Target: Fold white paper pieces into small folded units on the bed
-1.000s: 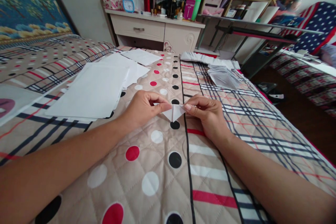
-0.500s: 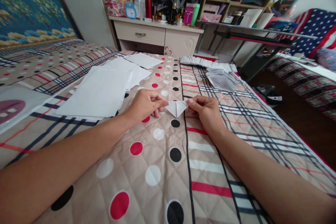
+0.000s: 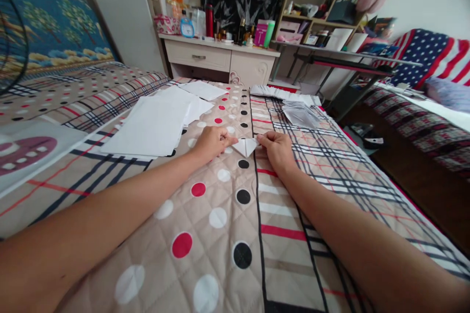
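Observation:
Between my hands is a small piece of white folded paper [image 3: 246, 146], shaped like a triangle pointing toward me, with a crease down its middle. My left hand [image 3: 213, 143] pinches its left corner between thumb and fingers. At the right corner, my right hand [image 3: 276, 147] pinches it the same way. The paper is just over the patterned bedspread [image 3: 231, 215]; I cannot tell whether it touches the cloth. Left of my left hand lies a stack of white paper sheets [image 3: 147, 127]. Beyond my right hand rests a pile of folded paper pieces [image 3: 300, 114].
A row of folded white paper [image 3: 282, 95] lies at the bed's far edge. At left is a plastic bag [image 3: 33, 149] with a purple print. A white dresser [image 3: 198, 56] and a desk with shelves [image 3: 312, 19] stand behind. The bed's right edge drops to a dark floor.
The head view has tilted and shifted slightly, showing more of the shelves. Both hands still pinch the folded paper, and they are slightly closer together.

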Tool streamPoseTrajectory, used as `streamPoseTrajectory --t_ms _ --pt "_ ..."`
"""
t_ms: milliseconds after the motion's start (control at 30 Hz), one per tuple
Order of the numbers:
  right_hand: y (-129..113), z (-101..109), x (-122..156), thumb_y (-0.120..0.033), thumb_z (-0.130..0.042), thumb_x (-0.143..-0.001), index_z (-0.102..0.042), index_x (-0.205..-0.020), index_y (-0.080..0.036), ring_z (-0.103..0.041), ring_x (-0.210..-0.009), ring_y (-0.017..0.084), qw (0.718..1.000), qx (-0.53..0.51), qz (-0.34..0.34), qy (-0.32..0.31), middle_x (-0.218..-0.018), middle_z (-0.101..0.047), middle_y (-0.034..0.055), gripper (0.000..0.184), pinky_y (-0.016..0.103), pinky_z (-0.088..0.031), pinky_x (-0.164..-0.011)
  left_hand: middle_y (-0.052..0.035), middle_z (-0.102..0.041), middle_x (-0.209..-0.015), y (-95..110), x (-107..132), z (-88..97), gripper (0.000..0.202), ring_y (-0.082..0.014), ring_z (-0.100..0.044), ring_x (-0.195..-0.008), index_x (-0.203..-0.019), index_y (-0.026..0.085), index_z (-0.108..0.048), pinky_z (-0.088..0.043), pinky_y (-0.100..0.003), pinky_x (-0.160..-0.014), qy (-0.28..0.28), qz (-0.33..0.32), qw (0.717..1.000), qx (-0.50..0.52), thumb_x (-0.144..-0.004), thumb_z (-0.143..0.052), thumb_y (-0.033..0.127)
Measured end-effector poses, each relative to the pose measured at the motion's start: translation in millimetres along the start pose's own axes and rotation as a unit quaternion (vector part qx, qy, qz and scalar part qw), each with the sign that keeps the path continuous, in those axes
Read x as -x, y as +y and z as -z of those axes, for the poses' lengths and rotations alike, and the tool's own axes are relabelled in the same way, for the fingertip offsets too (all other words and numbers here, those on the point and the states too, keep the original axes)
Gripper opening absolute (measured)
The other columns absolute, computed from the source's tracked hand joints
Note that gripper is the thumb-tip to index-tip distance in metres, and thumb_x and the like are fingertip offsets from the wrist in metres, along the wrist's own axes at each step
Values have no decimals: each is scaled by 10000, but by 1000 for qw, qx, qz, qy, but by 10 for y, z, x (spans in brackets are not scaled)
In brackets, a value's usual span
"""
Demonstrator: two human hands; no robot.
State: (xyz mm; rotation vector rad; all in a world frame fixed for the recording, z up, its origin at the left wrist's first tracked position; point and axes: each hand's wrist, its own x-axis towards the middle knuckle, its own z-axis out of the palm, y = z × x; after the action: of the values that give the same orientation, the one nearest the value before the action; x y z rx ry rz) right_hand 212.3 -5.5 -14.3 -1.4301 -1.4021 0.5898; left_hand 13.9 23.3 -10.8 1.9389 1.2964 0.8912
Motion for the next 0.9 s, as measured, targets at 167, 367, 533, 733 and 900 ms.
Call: streamPoseTrajectory --t_ms 167,367,533,733,900 --pt "11 1 -25 -379 -574 -744 -501 -509 -190 -353 -495 110 999 27 -8 15 -474 -424 -38 310 273 -248 -504 34 -495 -426 -14 -28 0 381 -106 -454 -427 -570 170 -573 -308 -226 -466 39 -28 997 -64 -800 -640 465" --pt "37 7 -65 -383 -515 -772 -485 -488 -194 -361 -463 113 999 21 -8 35 -456 -448 -22 343 285 -263 -501 -31 -663 -707 -52 -12 22 262 -147 -561 -630 -757 168 -673 -411 -257 -616 100 -99 981 -134 -854 -577 391" --pt "58 3 -95 -356 -506 -775 -468 -477 -195 -360 -456 110 999 28 -8 42 -439 -432 -25 340 284 -254 -496 -74 -632 -1168 70 132 34 449 -219 -590 -1063 -1160 212 -655 -481 -340 -916 74 -286 940 -172 -746 -543 79" --pt "4 0 -66 -379 -541 -786 -480 -470 -191 -349 -448 104 999 15 -14 35 -430 -414 -30 373 280 -251 -481 -85 -694 -1034 187 168 -59 263 -228 -628 -980 -1069 190 -701 -505 -375 -883 45 -363 908 -203 -826 -605 162" --pt "-128 -6 26 -543 -451 -887 -554 -576 -175 -379 -460 93 989 -148 20 7 -526 -468 -20 493 258 -294 -473 -40 -679 -693 165 109 -103 182 -153 -629 -607 -755 136 -683 -528 -274 -587 98 -158 981 52 -845 -620 281"
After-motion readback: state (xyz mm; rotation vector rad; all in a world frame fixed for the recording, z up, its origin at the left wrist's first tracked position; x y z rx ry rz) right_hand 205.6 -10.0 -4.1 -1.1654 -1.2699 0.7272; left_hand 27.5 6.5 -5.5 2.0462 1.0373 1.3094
